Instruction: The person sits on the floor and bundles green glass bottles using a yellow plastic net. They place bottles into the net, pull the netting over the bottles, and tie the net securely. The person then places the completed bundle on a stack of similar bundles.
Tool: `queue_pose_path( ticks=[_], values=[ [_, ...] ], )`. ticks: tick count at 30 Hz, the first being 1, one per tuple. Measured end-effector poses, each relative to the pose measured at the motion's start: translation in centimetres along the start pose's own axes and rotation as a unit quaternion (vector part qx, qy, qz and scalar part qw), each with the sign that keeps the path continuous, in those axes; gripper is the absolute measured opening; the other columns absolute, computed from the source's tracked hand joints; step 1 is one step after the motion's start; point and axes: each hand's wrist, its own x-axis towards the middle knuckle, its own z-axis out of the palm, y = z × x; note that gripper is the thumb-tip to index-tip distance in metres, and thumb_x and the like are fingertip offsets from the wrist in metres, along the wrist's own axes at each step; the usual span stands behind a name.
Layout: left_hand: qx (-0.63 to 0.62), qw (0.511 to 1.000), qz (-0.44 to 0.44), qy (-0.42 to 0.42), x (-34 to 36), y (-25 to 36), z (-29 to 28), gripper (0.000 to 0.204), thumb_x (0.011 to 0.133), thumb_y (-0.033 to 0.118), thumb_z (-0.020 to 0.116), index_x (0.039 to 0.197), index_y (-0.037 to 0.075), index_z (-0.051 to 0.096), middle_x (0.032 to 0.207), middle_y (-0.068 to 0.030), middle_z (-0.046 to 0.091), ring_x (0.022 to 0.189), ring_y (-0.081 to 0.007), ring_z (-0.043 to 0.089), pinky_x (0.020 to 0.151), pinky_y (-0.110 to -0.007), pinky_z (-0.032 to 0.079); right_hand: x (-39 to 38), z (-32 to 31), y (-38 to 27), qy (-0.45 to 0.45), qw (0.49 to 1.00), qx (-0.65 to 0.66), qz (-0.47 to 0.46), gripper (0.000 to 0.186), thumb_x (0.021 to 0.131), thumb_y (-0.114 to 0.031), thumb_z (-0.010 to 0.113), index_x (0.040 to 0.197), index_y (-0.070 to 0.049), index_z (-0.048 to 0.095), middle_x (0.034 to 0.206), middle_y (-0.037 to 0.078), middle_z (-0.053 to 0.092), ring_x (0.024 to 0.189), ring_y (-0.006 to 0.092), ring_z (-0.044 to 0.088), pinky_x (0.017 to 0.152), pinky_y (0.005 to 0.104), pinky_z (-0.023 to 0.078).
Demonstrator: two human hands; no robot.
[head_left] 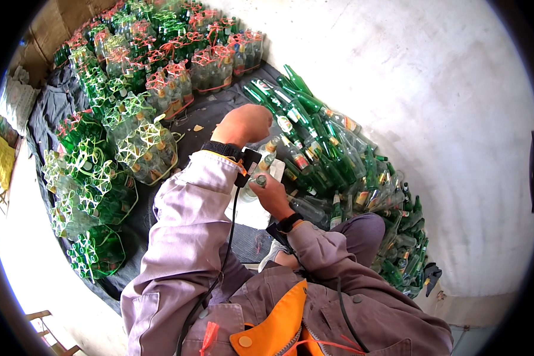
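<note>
My right hand (271, 197) is closed on the neck of a clear glass bottle (260, 180), which stands over a pale white board (256, 215) between my legs. More clear bottles (267, 161) stand in a short row just beyond it, partly covered by my left wrist. Farther forward, my left hand (243, 124) is curled with its back turned up, beside the loose bottle pile. Its fingertips, and whatever they may hold, are hidden.
Loose green and clear bottles (332, 157) lie heaped along the pale wall (409, 77) on the right. On the left and far side, upright bottles tied with red and yellow-green strapping (151, 148) stand in bundles. Dark sheeting (210, 107) covers the floor.
</note>
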Motion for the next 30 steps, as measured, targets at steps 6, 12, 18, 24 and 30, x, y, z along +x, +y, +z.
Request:
queue_pose_path(
  ticks=[6, 12, 18, 24, 30],
  values=[
    [0.011, 1.000, 0.014, 0.008, 0.0, 0.0, 0.2, 0.033, 0.081, 0.023, 0.063, 0.108, 0.010, 0.075, 0.107, -0.0176, 0.073, 0.104, -0.0366, 0.069, 0.091, -0.043, 0.054, -0.4, 0.4, 0.1, 0.012, 1.000, -0.007, 0.013, 0.041, 0.089, -0.038, 0.070, 0.115, -0.007, 0.063, 0.098, 0.023, 0.071, 0.094, 0.0417, 0.069, 0.080, 0.0455, 0.054],
    [0.005, 1.000, 0.015, 0.007, -0.5, 0.4, 0.0, 0.032, 0.081, 0.024, 0.067, 0.108, 0.009, 0.075, 0.106, -0.0175, 0.074, 0.103, -0.0375, 0.068, 0.091, -0.043, 0.054, -0.5, 0.2, 0.6, 0.010, 1.000, -0.001, 0.014, 0.046, 0.088, -0.038, 0.072, 0.120, -0.007, 0.060, 0.100, 0.023, 0.071, 0.096, 0.0422, 0.069, 0.081, 0.0460, 0.054],
    [0.007, 1.000, 0.012, 0.012, -0.6, 0.3, 0.3, 0.031, 0.082, 0.025, 0.069, 0.109, 0.010, 0.074, 0.108, -0.0178, 0.073, 0.104, -0.0378, 0.068, 0.091, -0.043, 0.054, -1.8, -1.0, 0.1, 0.003, 1.000, -0.001, 0.024, 0.049, 0.087, -0.032, 0.075, 0.126, -0.007, 0.058, 0.089, 0.020, 0.070, 0.085, 0.0375, 0.070, 0.074, 0.0437, 0.054],
    [0.024, 0.999, 0.029, 0.005, -0.5, 0.3, 0.0, 0.030, 0.083, 0.026, 0.069, 0.108, 0.010, 0.074, 0.108, -0.0179, 0.073, 0.105, -0.0380, 0.067, 0.091, -0.043, 0.053, -4.6, -1.1, 6.5, 0.005, 0.999, -0.006, 0.045, 0.041, 0.086, -0.028, 0.076, 0.120, -0.006, 0.065, 0.075, 0.016, 0.066, 0.070, 0.0304, 0.067, 0.065, 0.0396, 0.052],
    [0.002, 0.999, 0.043, 0.008, -0.2, 0.3, 0.7, 0.029, 0.082, 0.023, 0.069, 0.106, 0.006, 0.074, 0.106, -0.0172, 0.074, 0.103, -0.0367, 0.069, 0.091, -0.042, 0.054, -8.5, 2.7, 21.1, -0.053, 0.996, -0.005, 0.075, 0.024, 0.082, -0.026, 0.074, 0.092, -0.004, 0.073, 0.075, 0.017, 0.070, 0.072, 0.0297, 0.070, 0.066, 0.0420, 0.053]
  ],
)
